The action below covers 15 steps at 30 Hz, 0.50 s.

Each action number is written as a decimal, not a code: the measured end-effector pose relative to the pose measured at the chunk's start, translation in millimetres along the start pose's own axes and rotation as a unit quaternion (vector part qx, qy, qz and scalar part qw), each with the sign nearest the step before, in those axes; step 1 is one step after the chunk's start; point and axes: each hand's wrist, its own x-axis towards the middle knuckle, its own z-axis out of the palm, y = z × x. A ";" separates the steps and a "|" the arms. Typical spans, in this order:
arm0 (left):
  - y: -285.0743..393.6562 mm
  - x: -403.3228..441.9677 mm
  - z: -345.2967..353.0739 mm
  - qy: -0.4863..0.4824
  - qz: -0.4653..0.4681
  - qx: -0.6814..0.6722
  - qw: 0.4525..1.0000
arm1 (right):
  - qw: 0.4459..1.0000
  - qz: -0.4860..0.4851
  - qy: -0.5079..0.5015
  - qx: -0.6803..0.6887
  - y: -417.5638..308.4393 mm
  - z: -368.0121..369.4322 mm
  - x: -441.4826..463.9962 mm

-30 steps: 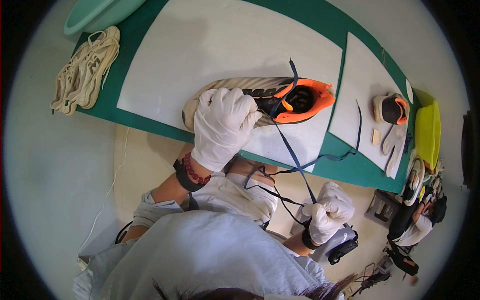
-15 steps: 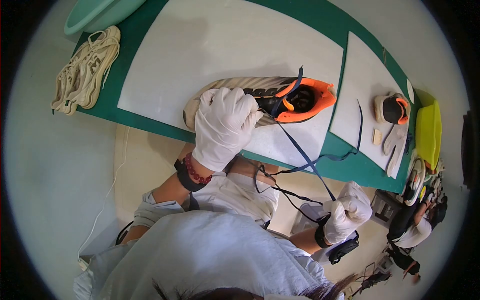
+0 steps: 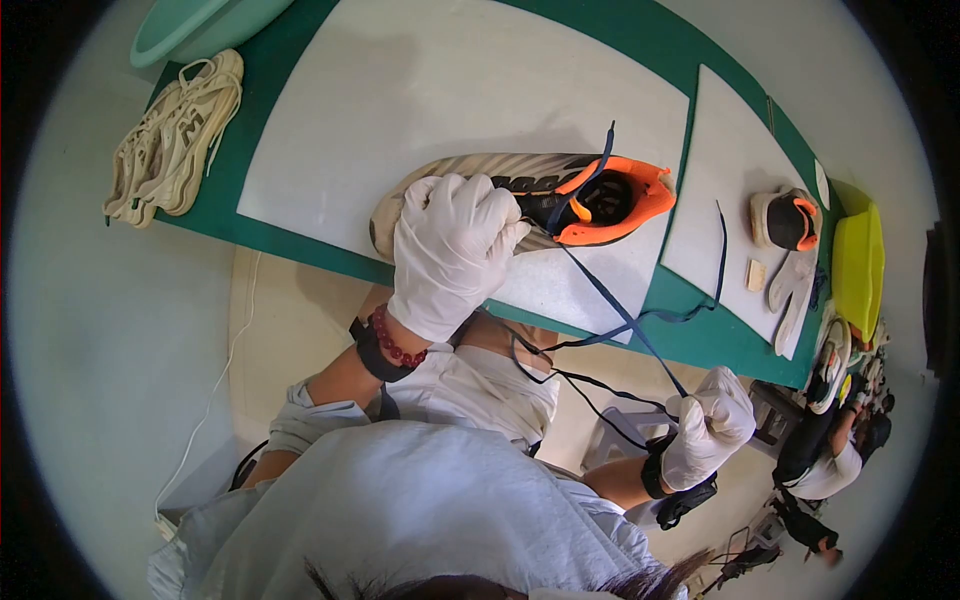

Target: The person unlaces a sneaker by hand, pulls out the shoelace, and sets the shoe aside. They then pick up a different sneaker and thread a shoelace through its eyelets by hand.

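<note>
A grey-striped sneaker [image 3: 415,188] with an orange collar lies on a white board, its opening toward the right. My left hand [image 3: 455,250], in a white glove, is closed on the near side of its upper, by the lacing; the fingertips are partly hidden. A dark blue shoelace [image 3: 622,312] runs taut from the shoe down to my right hand [image 3: 710,428], also gloved, which is closed around it off the table's near edge. One lace end stands up over the shoe's opening. More lace hangs in loops and trails across the table edge.
Cream sneakers [image 3: 180,145] sit at the table's left end beside a pale green basin [image 3: 200,25]. Rightward, another board holds a second orange-lined shoe [image 3: 785,218], a small block [image 3: 757,275] and insoles [image 3: 793,290]. A yellow-green tub [image 3: 857,265] and other people are beyond.
My right hand has moved a little to the right with the shoelace, which stretches farther from the shoe. My left hand stays at nearly the same spot on the sneaker.
</note>
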 end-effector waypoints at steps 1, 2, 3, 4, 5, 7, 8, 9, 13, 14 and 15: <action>-0.2 0.1 0.1 0.001 0.002 0.000 1.000 | 1.000 -0.002 0.000 0.002 0.5 0.1 -0.4; -0.6 0.1 0.1 0.003 0.004 0.000 1.000 | 1.000 -0.005 0.001 0.004 1.0 0.2 -0.8; -1.1 -0.2 0.4 0.000 0.003 -0.001 1.000 | 1.000 -0.010 0.003 0.008 1.2 -1.0 -1.4; -1.6 -0.8 1.1 -0.002 0.002 -0.003 1.000 | 1.000 -0.016 0.005 0.012 1.5 -3.5 -2.5; -2.1 -0.8 1.4 -0.003 0.001 -0.005 1.000 | 1.000 -0.022 0.006 0.015 1.4 -5.2 -3.0; -2.2 -0.2 1.5 -0.002 0.002 -0.003 1.000 | 0.999 -0.028 0.015 0.023 0.1 -6.9 -2.6; -1.8 0.0 1.5 -0.001 0.002 -0.003 1.000 | 0.999 -0.030 0.019 0.026 -0.4 -8.0 -2.8; -1.0 -0.2 1.6 -0.001 0.002 -0.002 1.000 | 0.999 -0.022 0.021 0.018 1.1 -9.5 -4.5; -0.7 0.0 0.9 -0.002 0.001 0.003 1.000 | 1.000 -0.002 0.030 -0.005 6.0 -9.6 -6.4; -0.5 0.1 0.8 -0.002 0.001 0.002 1.000 | 0.999 0.001 0.032 -0.008 5.6 -9.6 -5.9; -0.3 0.3 0.8 -0.003 0.002 0.001 1.000 | 0.999 0.001 0.035 -0.006 4.9 -10.3 -5.1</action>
